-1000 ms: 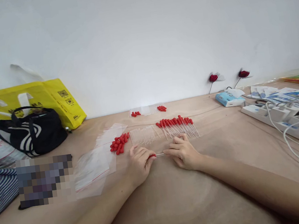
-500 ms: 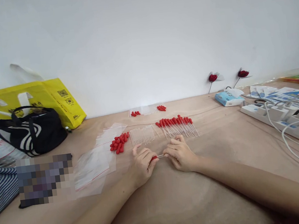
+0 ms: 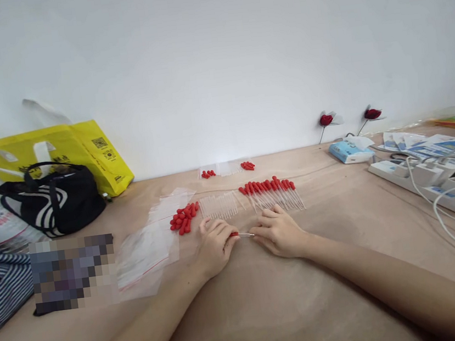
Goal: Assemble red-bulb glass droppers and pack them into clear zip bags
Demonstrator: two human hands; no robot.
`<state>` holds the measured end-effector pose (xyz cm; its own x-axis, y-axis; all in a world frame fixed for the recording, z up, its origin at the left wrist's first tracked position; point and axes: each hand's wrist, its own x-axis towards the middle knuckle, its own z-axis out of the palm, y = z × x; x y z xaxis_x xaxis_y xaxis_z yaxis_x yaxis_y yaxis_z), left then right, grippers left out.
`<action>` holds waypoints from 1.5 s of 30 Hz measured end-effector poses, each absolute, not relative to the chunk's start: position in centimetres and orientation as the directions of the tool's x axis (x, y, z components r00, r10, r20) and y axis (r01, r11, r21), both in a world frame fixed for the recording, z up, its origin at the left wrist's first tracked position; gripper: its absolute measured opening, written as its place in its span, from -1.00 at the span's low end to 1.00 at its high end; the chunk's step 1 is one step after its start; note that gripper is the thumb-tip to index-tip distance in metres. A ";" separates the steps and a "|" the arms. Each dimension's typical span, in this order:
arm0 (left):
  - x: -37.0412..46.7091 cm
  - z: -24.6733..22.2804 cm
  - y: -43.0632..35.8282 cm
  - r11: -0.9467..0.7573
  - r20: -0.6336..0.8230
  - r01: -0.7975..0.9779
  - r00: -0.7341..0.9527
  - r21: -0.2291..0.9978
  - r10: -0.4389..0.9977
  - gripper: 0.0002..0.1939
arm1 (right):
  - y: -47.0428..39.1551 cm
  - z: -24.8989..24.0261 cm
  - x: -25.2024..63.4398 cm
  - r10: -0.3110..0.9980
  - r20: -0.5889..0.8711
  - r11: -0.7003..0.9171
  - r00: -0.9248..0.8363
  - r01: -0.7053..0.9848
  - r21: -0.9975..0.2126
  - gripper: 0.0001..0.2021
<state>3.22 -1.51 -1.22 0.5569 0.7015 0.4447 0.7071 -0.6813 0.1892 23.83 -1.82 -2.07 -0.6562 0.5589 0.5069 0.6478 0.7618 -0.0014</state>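
Between my hands is a thin clear stick (image 3: 246, 234) with a red piece at its left end. My left hand (image 3: 217, 246) pinches the red end. My right hand (image 3: 279, 234) has its fingers closed at the stick's other end. Beyond my right hand lies a row of clear sticks with red ends (image 3: 271, 185). Bare clear sticks (image 3: 218, 206) lie side by side beyond my left hand, with a pile of loose red pieces (image 3: 183, 218) to their left.
Clear zip bags (image 3: 146, 252) lie to the left, near a yellow bag (image 3: 105, 158) and a black bag (image 3: 75, 197). A blue tissue pack (image 3: 349, 151), a white power strip (image 3: 433, 189) and cables are at the right. Small bags with red pieces (image 3: 247, 165) lie by the wall.
The view has shifted slightly. My right hand has moved a little along the stick, and its tip now shows beside my fingers. My left hand keeps its hold on the red end.
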 end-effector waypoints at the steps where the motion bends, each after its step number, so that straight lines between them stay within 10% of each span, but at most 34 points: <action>1: 3.1 -1.2 -1.4 -0.668 0.463 0.722 0.537 0.180 0.705 -0.87 | -1.8 -2.0 24.0 0.567 0.500 0.754 -0.655 0.657 0.006 -0.82; 13: 1.1 -1.8 0.1 -0.338 0.556 0.909 0.154 0.245 0.817 -0.54 | 4.2 -1.5 20.3 0.911 0.407 0.197 -0.068 0.938 -0.284 -0.81; 45: -3.0 -0.8 2.8 0.037 0.604 0.999 -0.019 -0.017 0.797 -0.78 | 6.3 -0.8 16.4 0.979 0.201 0.023 0.009 0.988 -0.154 -0.77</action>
<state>-3.01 2.81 -0.78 -0.0193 0.7968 0.6040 0.9992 0.0371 -0.0170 16.41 6.35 -0.82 0.0087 0.9795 0.2015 0.9878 0.0229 -0.1540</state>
